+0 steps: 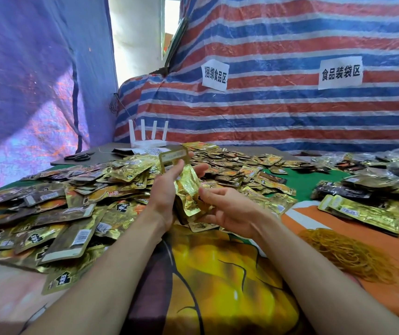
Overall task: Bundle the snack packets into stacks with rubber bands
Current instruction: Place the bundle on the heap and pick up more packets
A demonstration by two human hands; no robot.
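Centrally gripped in the left hand (pixel 165 189), fingers curled round it: a stack of snack packets (pixel 186 187). Just right, the right hand (pixel 228 207), thumb against the stack, fingers curled beneath. Leftward and far, loose packets (pixel 85 189) heaped; near right, rubber bands (pixel 348 255).

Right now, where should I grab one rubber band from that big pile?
Pinch a stray loop at the left edge of the rubber band pile, coming down from above on the side nearest the right hand. Strands look looser there; the middle is a thick tangle.
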